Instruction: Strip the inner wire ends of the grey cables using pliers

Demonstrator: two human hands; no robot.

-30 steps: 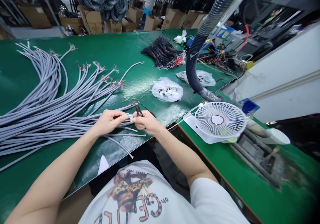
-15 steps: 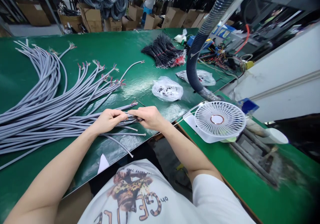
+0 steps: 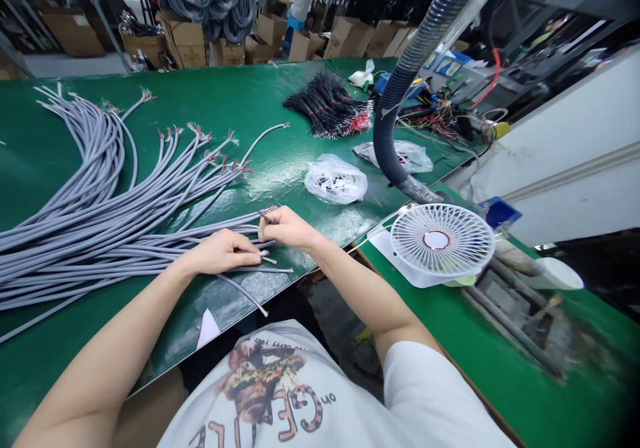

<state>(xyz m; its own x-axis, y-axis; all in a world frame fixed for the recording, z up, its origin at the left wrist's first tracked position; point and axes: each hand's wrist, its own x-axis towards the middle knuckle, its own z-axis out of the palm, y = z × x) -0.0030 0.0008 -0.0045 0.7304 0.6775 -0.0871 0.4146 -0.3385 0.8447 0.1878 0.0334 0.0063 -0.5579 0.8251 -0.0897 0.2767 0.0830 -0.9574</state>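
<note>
Since half a second ago, the left hand [image 3: 225, 251] has been shifted closer to the near edge of the green table [image 3: 210, 95]; the right hand [image 3: 286, 227] has been drawn slightly inward. A grey cable [image 3: 265, 255] is pinched near its tip by the left. A dark tool [image 3: 269, 218], mostly hidden, is gripped by the right. More grey cables [image 3: 145, 211] are spread alongside. Beyond: a clear bag [image 3: 336, 179], then bundled black wires [image 3: 325, 105]. Cardboard boxes [image 3: 347, 37] are lined up behind.
</note>
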